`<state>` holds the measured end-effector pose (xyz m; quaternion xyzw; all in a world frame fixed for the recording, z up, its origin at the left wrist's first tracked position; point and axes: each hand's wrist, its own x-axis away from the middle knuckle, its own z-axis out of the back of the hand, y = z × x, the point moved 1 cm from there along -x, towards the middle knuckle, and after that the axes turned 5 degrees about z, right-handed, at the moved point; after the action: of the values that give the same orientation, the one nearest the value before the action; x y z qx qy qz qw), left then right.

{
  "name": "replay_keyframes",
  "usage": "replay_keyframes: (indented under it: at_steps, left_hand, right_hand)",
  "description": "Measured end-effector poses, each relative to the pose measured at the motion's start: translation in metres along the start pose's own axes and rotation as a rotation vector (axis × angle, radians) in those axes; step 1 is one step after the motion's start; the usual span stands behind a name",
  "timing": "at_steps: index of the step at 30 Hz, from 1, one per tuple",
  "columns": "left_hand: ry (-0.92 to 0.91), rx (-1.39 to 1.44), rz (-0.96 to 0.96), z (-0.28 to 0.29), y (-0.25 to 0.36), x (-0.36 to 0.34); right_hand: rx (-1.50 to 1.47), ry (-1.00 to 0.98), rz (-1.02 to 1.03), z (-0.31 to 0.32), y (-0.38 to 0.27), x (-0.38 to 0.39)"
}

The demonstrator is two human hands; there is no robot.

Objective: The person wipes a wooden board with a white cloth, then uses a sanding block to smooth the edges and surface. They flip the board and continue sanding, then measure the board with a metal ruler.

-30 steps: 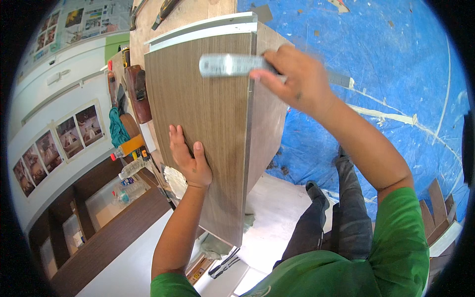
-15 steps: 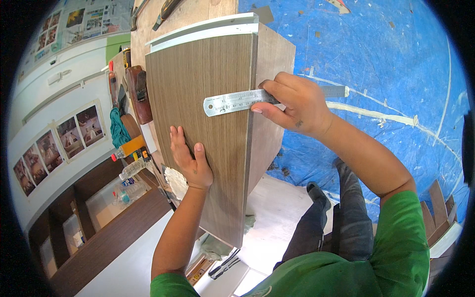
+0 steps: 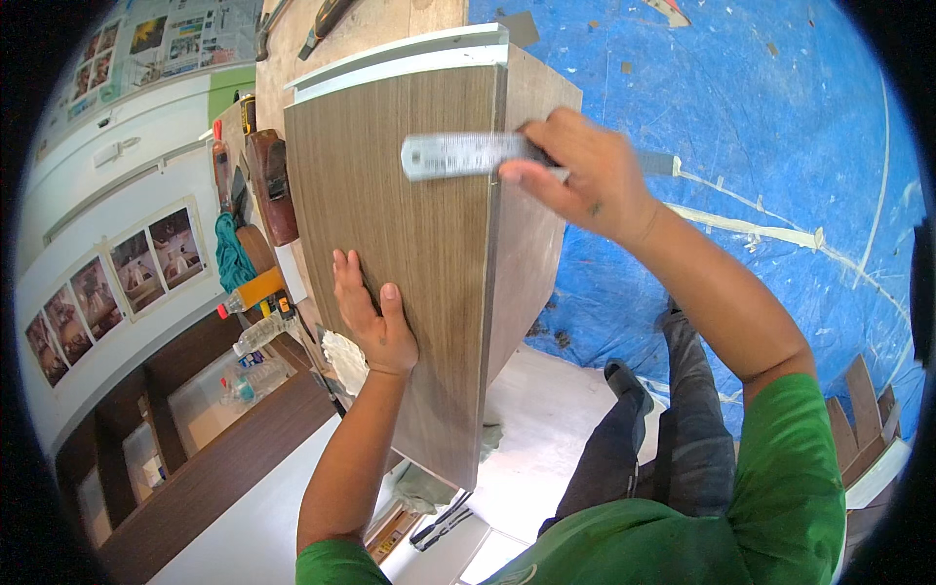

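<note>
A steel ruler (image 3: 453, 156), blurred by motion, is gripped between the thumb and fingers of my right hand (image 3: 585, 175). It lies across the right edge of a brown wood-grain panel (image 3: 429, 224), its holed end over the panel and its other end sticking out past my hand. Whether it touches the surface I cannot tell. My left hand (image 3: 373, 317) rests flat on the panel's lower left part, thumb and fingers stretched out. White channel strips (image 3: 400, 63) run along the panel's far end.
Left of the panel are a wooden hand plane (image 3: 271, 185), a teal cloth (image 3: 232, 255), an orange bottle (image 3: 255, 291) and a clear bottle (image 3: 257, 333). A brown compartmented cabinet (image 3: 224, 463) lies lower left. Blue sheeting (image 3: 760, 117) covers the floor at right; wood offcuts (image 3: 858, 414) lie lower right.
My right hand has moved the ruler farther up along the panel's right edge, away from me. My left hand stays on the panel in nearly the same place.
</note>
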<state>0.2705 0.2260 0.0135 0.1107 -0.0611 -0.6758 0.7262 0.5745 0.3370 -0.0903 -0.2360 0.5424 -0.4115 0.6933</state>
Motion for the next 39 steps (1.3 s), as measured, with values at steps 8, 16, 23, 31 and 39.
replay_keyframes:
  at_steps: [8, 16, 23, 31, 39]
  left_hand:
    - [0.003, 0.005, -0.018, -0.001, -0.002, -0.001]
    - [-0.003, 0.007, -0.018, -0.002, -0.002, -0.001]
    - [-0.012, -0.011, -0.013, -0.002, -0.001, -0.001]
    - [-0.009, 0.001, -0.006, -0.001, -0.001, -0.001]
    - [-0.014, 0.007, -0.001, -0.001, 0.0, -0.001]
  right_hand:
    - [0.017, 0.029, -0.077, 0.003, 0.008, -0.014]
    - [-0.025, 0.105, -0.098, 0.001, 0.023, -0.029]
    - [-0.073, 0.064, -0.088, -0.006, 0.019, -0.01]
    - [-0.079, 0.118, -0.044, -0.009, 0.022, -0.013]
    - [-0.092, 0.106, -0.044, -0.008, 0.036, -0.023]
